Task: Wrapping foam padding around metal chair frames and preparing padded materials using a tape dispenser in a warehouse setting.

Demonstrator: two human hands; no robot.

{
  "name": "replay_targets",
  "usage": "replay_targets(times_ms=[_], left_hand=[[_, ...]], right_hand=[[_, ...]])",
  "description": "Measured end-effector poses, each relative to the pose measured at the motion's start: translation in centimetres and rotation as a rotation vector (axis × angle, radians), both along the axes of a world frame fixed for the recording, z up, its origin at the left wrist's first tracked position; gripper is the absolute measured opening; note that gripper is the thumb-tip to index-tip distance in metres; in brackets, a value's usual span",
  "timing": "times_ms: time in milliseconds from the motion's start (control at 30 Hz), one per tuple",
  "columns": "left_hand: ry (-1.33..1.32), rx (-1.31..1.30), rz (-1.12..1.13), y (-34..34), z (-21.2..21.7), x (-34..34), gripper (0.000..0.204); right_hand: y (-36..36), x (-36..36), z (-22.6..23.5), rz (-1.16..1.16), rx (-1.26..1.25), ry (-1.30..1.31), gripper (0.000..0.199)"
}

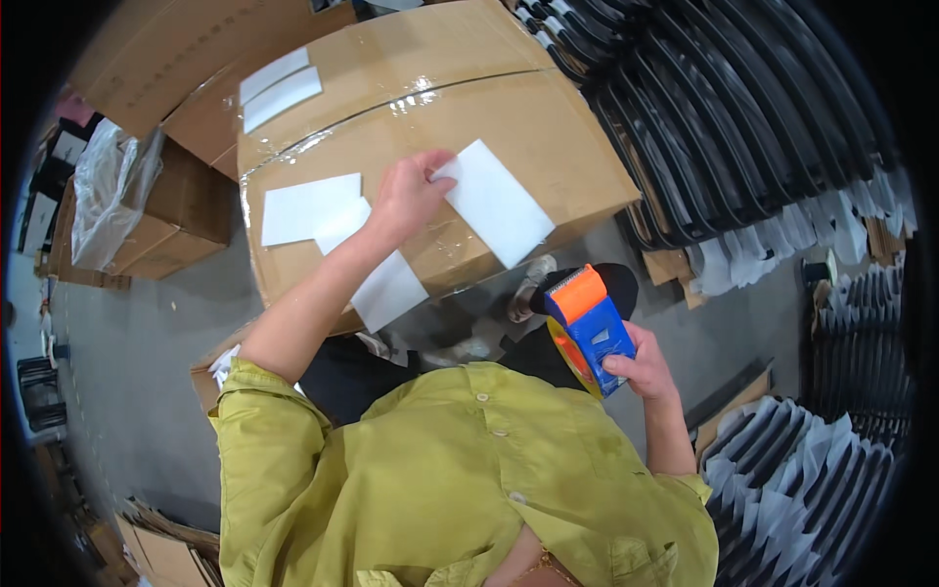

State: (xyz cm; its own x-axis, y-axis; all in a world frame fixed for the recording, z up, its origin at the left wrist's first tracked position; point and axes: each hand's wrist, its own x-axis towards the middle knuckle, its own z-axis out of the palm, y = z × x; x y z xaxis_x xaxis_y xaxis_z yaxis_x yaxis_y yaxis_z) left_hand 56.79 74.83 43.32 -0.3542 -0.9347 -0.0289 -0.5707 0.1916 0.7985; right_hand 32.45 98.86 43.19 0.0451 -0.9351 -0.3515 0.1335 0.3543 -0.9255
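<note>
My left hand reaches over a large taped cardboard box and pinches the left edge of a white foam sheet. That sheet lies slanted, with its near corner by the box's front edge. More white foam sheets lie just left of my hand: one flat, and another partly under my forearm and jutting past the front edge. Over my right thigh, my right hand grips a blue and orange tape dispenser. Its toothed orange end points up and away; a yellow roll shows at its side.
Two more white sheets lie on the box's far left. Stacked black curved frames stand at the right, with wrapped ones nearer me. An open carton with clear plastic stands on the grey floor at left.
</note>
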Motion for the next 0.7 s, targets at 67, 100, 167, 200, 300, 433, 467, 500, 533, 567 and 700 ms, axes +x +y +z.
replay_targets(times_ms=[67, 100, 167, 200, 300, 433, 467, 500, 533, 567, 700], left_hand=[[-0.114, -0.355, -0.042, 1.1, 0.2, 0.1, 0.039], [-0.228, -0.719, -0.083, 2.0, 0.5, 0.1, 0.047], [-0.240, -0.624, -0.410, 5.0, 1.5, 1.3, 0.055], [-0.239, -0.625, -0.417, 6.6, 1.8, 2.0, 0.055], [-0.464, -0.637, -0.642, 8.5, 1.1, 4.3, 0.055], [-0.664, -0.718, -0.524, 7.3, -0.6, 7.0, 0.056], [-0.596, -0.697, -0.468, 7.3, -0.2, 6.9, 0.056], [-0.527, -0.677, -0.410, 7.3, 0.2, 6.7, 0.055], [-0.336, -0.670, -0.399, 7.4, 0.6, 5.9, 0.047], [-0.337, -0.669, -0.392, 7.7, 1.0, 4.7, 0.047], [0.173, 0.240, -0.319, 8.7, 3.2, -0.2, 0.029]], right_hand=[[0.3, 0.1, 0.3, 0.000, -0.010, -0.030, 0.047], [0.7, 0.1, 0.5, -0.016, -0.004, -0.026, 0.047], [1.2, 0.1, 0.5, -0.053, 0.009, -0.066, 0.048], [1.4, 0.3, 0.6, -0.060, 0.009, -0.067, 0.048], [1.3, 0.5, 0.4, -0.058, -0.006, -0.051, 0.048], [0.7, 0.6, 0.2, -0.034, -0.009, -0.049, 0.048], [0.6, 0.6, 0.2, -0.014, -0.001, -0.050, 0.048], [0.5, 0.5, 0.1, -0.009, -0.002, -0.050, 0.048], [0.3, 0.6, 0.0, 0.008, -0.020, -0.020, 0.047], [0.2, 0.6, -0.1, 0.025, -0.038, 0.011, 0.047], [-0.2, 0.8, 0.0, 0.102, -0.011, 0.040, 0.045]])
